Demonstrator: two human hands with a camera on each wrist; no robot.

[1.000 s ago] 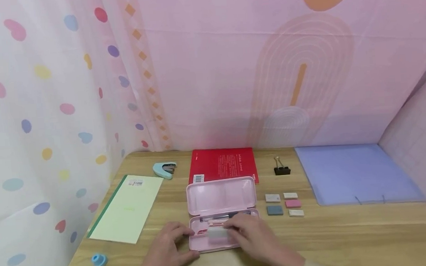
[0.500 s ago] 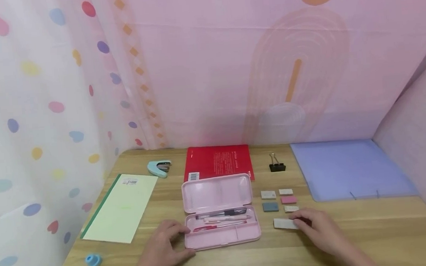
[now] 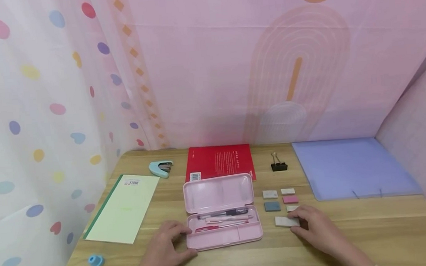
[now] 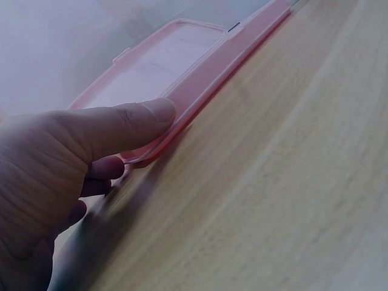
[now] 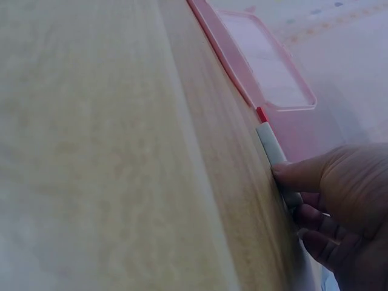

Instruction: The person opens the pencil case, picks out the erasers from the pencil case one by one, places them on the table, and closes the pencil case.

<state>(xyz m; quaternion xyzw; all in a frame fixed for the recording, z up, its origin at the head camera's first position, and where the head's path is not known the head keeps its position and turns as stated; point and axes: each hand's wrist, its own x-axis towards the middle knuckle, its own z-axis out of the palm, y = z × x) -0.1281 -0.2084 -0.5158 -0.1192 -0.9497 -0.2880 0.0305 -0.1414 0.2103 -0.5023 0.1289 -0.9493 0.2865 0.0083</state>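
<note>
An open pink pencil case [image 3: 212,240] lies on the table with its lid tipped back. A black pen [image 3: 238,211], a pink pen [image 3: 223,219] and a red pen [image 3: 224,226] lie in its rear compartment. My left hand [image 3: 165,247] holds the left end of the case, thumb at the front corner; in the left wrist view that thumb [image 4: 136,124] presses the case wall. To the right of the case, my right hand [image 3: 316,229] pinches a long white eraser [image 3: 283,222] by its right end, down at the tabletop.
Behind the white eraser lie several small erasers, among them a blue-grey one [image 3: 272,206] and a pink one [image 3: 290,199]. Farther back are a red book [image 3: 220,161], a binder clip [image 3: 279,166] and a blue folder [image 3: 354,167]. Leftward: a stapler [image 3: 159,169], green notebook [image 3: 123,211] and blue knob-like piece [image 3: 96,261].
My right hand has carried the white eraser out of the pencil case's front compartment, rightward to the tabletop near the small erasers. The left hand has stayed on the case.
</note>
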